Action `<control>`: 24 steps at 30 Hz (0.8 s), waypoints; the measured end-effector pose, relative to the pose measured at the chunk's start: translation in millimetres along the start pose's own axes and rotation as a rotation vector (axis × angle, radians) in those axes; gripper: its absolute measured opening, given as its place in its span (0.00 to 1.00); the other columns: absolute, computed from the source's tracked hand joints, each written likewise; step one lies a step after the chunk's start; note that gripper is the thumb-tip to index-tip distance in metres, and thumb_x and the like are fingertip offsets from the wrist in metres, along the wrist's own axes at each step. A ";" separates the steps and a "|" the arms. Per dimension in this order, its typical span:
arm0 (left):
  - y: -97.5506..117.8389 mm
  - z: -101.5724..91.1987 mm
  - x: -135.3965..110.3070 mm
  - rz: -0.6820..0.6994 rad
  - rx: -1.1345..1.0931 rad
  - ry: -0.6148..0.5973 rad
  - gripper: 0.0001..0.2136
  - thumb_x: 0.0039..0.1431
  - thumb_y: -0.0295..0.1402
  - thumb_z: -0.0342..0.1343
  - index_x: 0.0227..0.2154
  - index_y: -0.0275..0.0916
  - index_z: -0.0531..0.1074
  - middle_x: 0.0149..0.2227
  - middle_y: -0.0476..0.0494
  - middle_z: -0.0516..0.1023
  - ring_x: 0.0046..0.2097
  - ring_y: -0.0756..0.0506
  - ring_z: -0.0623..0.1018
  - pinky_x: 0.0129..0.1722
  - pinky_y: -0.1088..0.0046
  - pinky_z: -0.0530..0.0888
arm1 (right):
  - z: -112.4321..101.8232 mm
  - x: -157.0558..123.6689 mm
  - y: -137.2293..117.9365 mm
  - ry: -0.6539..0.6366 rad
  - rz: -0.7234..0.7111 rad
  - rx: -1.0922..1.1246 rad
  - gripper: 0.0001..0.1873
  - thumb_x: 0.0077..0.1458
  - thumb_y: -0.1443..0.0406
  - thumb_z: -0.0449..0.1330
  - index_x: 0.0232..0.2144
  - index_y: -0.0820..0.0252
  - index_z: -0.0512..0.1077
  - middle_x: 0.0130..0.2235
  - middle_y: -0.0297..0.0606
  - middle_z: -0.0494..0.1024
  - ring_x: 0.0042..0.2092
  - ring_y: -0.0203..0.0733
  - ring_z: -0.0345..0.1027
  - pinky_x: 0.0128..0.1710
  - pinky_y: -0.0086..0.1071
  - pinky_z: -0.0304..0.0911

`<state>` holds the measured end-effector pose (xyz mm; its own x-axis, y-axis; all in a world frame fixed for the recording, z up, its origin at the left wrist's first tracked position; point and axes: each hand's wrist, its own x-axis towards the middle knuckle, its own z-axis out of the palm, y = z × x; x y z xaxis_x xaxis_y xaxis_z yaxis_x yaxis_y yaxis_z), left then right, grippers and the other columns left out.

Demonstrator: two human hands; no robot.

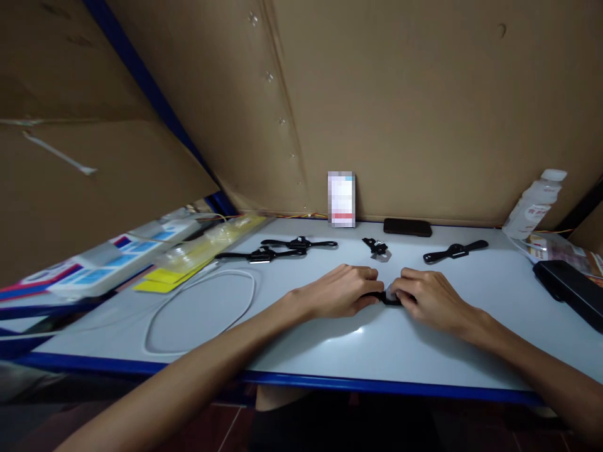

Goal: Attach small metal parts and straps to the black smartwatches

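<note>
Both hands rest mid-worktop (292, 351), the left hand (343, 292) and right hand (431, 298) each with a narrow grip pinched on one small black watch (389, 297) held between them. More watches (277, 251) lie behind, well apart, near a phone (407, 227), with a white cable (198, 314) looped to the left.

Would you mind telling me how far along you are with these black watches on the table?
Looks done: two strapped watches lying flat on the left and another watch on the right. In hand: left hand and right hand pinch one black watch on the table. Probably left: the small folded piece behind them.
</note>
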<state>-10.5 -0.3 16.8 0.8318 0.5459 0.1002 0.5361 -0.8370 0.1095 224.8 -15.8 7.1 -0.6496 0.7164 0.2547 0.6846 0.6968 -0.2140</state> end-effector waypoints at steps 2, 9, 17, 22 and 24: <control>-0.8 0.8 0.0 -0.001 0.002 0.004 0.07 0.68 0.29 0.52 0.42 0.40 0.76 0.39 0.44 0.76 0.37 0.44 0.78 0.33 0.69 0.68 | 0.8 -0.4 -1.3 0.004 0.019 0.040 0.12 0.58 0.74 0.54 0.37 0.57 0.75 0.36 0.35 0.78 0.32 0.37 0.66 0.32 0.34 0.52; -2.6 3.0 -0.5 -0.004 0.000 0.020 0.08 0.68 0.29 0.52 0.44 0.39 0.76 0.39 0.43 0.77 0.38 0.44 0.78 0.34 0.68 0.70 | 1.3 -0.2 -0.9 0.026 0.087 0.007 0.08 0.60 0.71 0.56 0.38 0.60 0.75 0.37 0.37 0.79 0.32 0.38 0.65 0.32 0.34 0.50; -3.1 2.5 0.7 -0.004 -0.001 0.029 0.15 0.70 0.31 0.52 0.57 0.38 0.73 0.41 0.41 0.79 0.42 0.41 0.79 0.38 0.66 0.73 | 1.0 -0.9 7.6 0.013 -0.013 0.103 0.21 0.56 0.78 0.53 0.36 0.54 0.82 0.34 0.35 0.76 0.31 0.35 0.62 0.32 0.33 0.51; -3.0 4.8 0.3 -0.002 0.015 0.014 0.17 0.71 0.31 0.51 0.60 0.39 0.71 0.42 0.41 0.79 0.42 0.41 0.80 0.37 0.66 0.74 | -5.4 -0.5 8.2 -0.003 0.002 -0.037 0.17 0.56 0.76 0.54 0.32 0.57 0.82 0.32 0.36 0.73 0.27 0.34 0.55 0.29 0.34 0.45; -3.4 5.5 0.3 -0.008 0.013 0.011 0.17 0.71 0.30 0.51 0.60 0.39 0.71 0.44 0.40 0.79 0.43 0.41 0.80 0.38 0.66 0.74 | -8.6 -0.4 7.8 -0.010 0.026 -0.140 0.16 0.57 0.75 0.54 0.30 0.60 0.81 0.31 0.38 0.73 0.26 0.34 0.51 0.28 0.36 0.41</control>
<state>-11.3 2.5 11.1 0.8262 0.5525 0.1103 0.5442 -0.8333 0.0973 233.2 -11.0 13.4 -0.6341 0.7348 0.2410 0.7401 0.6670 -0.0864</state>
